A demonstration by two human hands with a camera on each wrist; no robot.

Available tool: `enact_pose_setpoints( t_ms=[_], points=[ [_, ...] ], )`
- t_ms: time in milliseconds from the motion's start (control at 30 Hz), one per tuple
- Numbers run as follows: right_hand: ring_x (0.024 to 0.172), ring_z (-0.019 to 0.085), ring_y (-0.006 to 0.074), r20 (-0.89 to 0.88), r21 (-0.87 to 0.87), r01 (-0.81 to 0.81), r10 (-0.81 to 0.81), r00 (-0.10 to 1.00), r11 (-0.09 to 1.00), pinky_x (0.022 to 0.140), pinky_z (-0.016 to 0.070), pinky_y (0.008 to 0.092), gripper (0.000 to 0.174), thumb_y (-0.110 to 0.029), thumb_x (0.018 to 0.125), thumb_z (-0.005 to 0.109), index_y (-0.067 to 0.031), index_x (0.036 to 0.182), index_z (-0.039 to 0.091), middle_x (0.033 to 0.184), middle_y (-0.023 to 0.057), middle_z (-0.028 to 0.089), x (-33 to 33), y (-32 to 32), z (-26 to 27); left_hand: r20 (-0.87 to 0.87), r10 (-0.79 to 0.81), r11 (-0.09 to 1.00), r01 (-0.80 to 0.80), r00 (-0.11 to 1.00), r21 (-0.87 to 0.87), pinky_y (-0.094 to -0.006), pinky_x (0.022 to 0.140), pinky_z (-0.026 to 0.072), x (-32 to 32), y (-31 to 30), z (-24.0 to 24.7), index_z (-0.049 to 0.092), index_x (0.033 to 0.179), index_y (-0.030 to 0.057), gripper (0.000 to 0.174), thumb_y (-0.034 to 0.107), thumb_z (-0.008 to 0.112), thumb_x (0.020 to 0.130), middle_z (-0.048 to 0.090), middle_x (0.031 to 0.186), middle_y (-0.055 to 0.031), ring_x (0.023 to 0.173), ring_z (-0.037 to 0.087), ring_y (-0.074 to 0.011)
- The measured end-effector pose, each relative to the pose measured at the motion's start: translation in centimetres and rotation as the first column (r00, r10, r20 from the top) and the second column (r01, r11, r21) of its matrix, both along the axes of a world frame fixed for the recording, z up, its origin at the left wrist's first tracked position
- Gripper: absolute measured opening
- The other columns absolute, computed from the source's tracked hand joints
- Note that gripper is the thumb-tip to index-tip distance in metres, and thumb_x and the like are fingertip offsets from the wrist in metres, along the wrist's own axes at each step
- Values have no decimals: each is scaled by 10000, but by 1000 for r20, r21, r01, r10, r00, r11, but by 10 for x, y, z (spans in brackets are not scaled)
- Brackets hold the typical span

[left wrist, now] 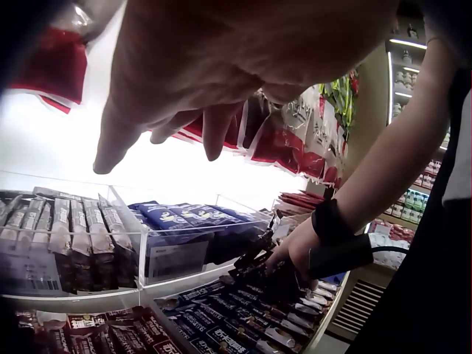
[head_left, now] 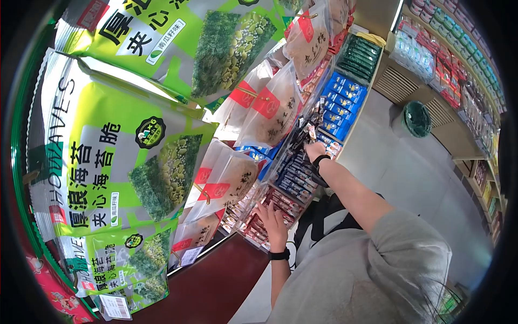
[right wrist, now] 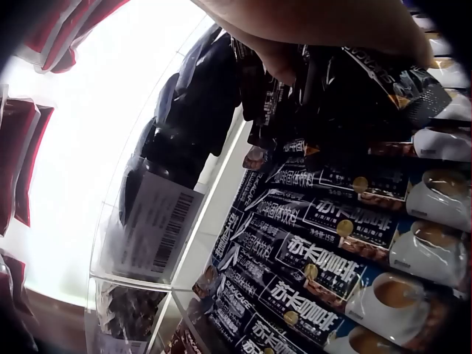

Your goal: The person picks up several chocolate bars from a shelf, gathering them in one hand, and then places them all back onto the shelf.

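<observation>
My right hand [head_left: 315,152] grips several black coffee sachets [right wrist: 335,92], its thumb and fingers curled round them. They overlap a row of dark blue coffee sachets [right wrist: 317,254] printed with white cups, standing in a clear-walled bin. My left hand [head_left: 274,228] is held with its fingers spread over the neighbouring section of red-brown sachets [left wrist: 110,335]. In the left wrist view that hand hangs large across the top, holding nothing, while the right hand [left wrist: 295,254] works at the dark sachets beyond.
Clear dividers [left wrist: 142,258] split the shelf into bins, with blue packs [head_left: 340,102] and dark green packs [head_left: 360,56] farther along. Large green seaweed snack bags [head_left: 108,178] hang close at left. A lined bin [head_left: 416,120] stands on the floor before stocked shelves.
</observation>
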State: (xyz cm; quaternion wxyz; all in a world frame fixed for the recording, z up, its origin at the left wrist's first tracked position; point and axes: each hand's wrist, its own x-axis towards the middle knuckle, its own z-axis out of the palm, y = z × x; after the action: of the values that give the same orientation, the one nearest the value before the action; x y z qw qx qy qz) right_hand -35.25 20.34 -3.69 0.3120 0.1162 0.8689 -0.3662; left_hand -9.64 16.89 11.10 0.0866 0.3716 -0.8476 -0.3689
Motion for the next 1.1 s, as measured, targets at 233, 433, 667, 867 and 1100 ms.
enact_pose_setpoints(
  t_ms=[233,433,667,867,1100],
  points=[
    [530,500,238,239,-368,175,-89,967,913,518,368,371,274,-182,606,604,77,621,517,599,143,542,-4,34,-7,-2,-49,999,49,999,-23,-432,1010,114,-9,14,-4,429,1158,36,327,199,359,883,130,1356,-214,1255,56,-389],
    [692,557,322,225,-251,163,-106,969,954,622,420,383,298,-176,630,652,74,762,559,768,200,583,24,16,-4,7,-112,992,112,994,-59,-461,989,165,-14,26,0,446,1117,18,310,176,430,850,147,1334,-257,1229,96,-446],
    [624,549,274,157,-183,98,-69,985,978,540,416,364,238,-148,700,596,81,706,529,706,174,565,29,7,31,10,-29,999,30,1000,-19,-448,999,139,6,32,2,431,1138,5,331,171,427,852,127,1343,-249,1243,73,-420],
    [643,543,227,537,-497,404,-94,839,768,530,408,331,183,-6,659,596,105,784,522,758,128,567,21,18,23,8,-16,1000,16,1000,-23,-417,1001,155,11,30,-4,433,1140,16,337,199,430,857,184,1331,-236,1243,134,-383],
    [622,569,173,534,-771,93,560,634,630,579,475,289,238,-8,621,629,-12,856,589,722,77,590,18,68,135,-66,-33,993,40,997,107,-306,792,415,-29,22,-4,415,1169,-12,388,231,420,867,557,1021,-182,938,545,-263]
  ],
)
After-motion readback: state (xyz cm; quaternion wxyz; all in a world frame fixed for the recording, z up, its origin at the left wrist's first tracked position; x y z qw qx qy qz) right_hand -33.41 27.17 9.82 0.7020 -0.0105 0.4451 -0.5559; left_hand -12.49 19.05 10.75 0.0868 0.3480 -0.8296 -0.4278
